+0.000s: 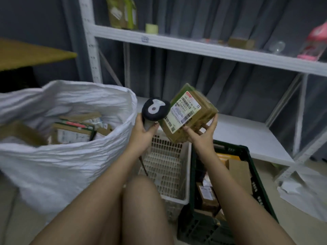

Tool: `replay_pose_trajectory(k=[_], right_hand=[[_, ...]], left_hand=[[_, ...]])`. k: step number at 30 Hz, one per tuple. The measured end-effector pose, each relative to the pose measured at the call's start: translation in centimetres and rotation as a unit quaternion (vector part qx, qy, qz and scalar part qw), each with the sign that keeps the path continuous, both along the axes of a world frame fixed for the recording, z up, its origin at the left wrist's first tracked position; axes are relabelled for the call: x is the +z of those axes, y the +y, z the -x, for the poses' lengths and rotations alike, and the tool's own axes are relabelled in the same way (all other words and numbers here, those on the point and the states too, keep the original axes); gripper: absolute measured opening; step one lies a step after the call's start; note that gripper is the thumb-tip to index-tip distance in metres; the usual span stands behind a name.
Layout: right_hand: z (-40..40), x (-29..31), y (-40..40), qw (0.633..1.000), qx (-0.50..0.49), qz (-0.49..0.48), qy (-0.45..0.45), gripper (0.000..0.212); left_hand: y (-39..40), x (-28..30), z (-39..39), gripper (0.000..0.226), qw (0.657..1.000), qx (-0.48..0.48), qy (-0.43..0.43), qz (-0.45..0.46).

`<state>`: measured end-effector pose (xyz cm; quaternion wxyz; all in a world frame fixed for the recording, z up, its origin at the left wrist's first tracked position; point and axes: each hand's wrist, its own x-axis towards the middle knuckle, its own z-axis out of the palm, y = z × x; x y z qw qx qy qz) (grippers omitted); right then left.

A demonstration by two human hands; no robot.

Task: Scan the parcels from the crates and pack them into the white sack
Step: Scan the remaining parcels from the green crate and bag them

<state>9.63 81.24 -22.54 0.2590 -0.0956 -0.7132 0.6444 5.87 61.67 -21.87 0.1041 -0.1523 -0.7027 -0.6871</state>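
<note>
My right hand (pixel 203 133) grips a brown cardboard parcel (pixel 192 114) from below, tilted so its white barcode label faces me. My left hand (pixel 143 129) holds the handle of a black and white barcode scanner (pixel 155 109), whose head sits right beside the label. To the left stands the open white sack (pixel 70 156) with several parcels inside. Below my hands is a white lattice crate (pixel 166 167), and to its right a dark green crate (pixel 251 174) holding several brown boxes.
A white metal shelf rack (pixel 194 45) stands behind, with boxes, a tape roll and a pink bottle on its upper board. A wooden tabletop (pixel 26 52) is at far left. Crumpled white paper (pixel 300 188) lies on the floor at right. My knees fill the bottom centre.
</note>
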Motion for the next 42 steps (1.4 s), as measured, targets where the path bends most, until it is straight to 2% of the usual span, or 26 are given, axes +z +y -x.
replay_pose_trajectory(k=[5, 10, 12, 13, 16, 18, 20, 25, 30, 36, 42], right_hand=[[2.1, 6.9, -8.1, 0.992, 0.094, 0.050, 0.061, 0.113], [4.1, 10.2, -17.2, 0.985, 0.162, 0.019, 0.057, 0.114], [5.1, 10.5, -20.2, 0.987, 0.149, -0.033, 0.053, 0.114], [5.7, 10.4, -21.3, 0.986, 0.137, -0.089, 0.041, 0.112], [7.4, 9.0, -22.5, 0.947, 0.151, -0.275, -0.061, 0.097], [7.6, 8.0, -22.0, 0.934, 0.171, -0.290, -0.116, 0.092], [7.1, 7.0, -20.7, 0.935, 0.176, -0.288, -0.112, 0.089], [4.9, 4.3, -13.9, 0.952, 0.126, -0.267, -0.077, 0.064], [1.0, 1.8, -4.6, 0.970, 0.039, -0.216, -0.099, 0.047], [-6.6, -2.4, 6.0, 0.965, -0.086, -0.161, -0.190, 0.041], [-12.3, -8.2, 14.9, 0.925, -0.160, -0.155, -0.308, 0.039]], left_hand=[[-8.1, 5.8, -2.3, 0.040, 0.995, 0.077, 0.063, -0.005], [-16.5, 9.4, -4.2, 0.039, 0.986, 0.144, 0.087, -0.005], [-19.0, 9.6, -4.5, 0.038, 0.983, 0.164, 0.085, -0.003], [-20.0, 9.5, -4.7, 0.039, 0.982, 0.173, 0.080, -0.003], [-21.8, 8.7, -4.7, 0.049, 0.979, 0.191, 0.065, -0.007], [-21.8, 7.9, -4.6, 0.049, 0.980, 0.189, 0.060, -0.016], [-20.8, 7.2, -4.4, 0.041, 0.983, 0.176, 0.057, -0.012], [-14.6, 5.7, -3.3, 0.038, 0.991, 0.126, 0.054, -0.004], [-5.3, 4.8, -2.3, 0.039, 0.999, 0.016, 0.043, 0.005], [6.2, 2.0, -2.8, 0.039, 0.993, -0.114, 0.015, 0.036], [15.7, -2.5, -2.9, 0.036, 0.974, -0.207, -0.039, 0.078]])
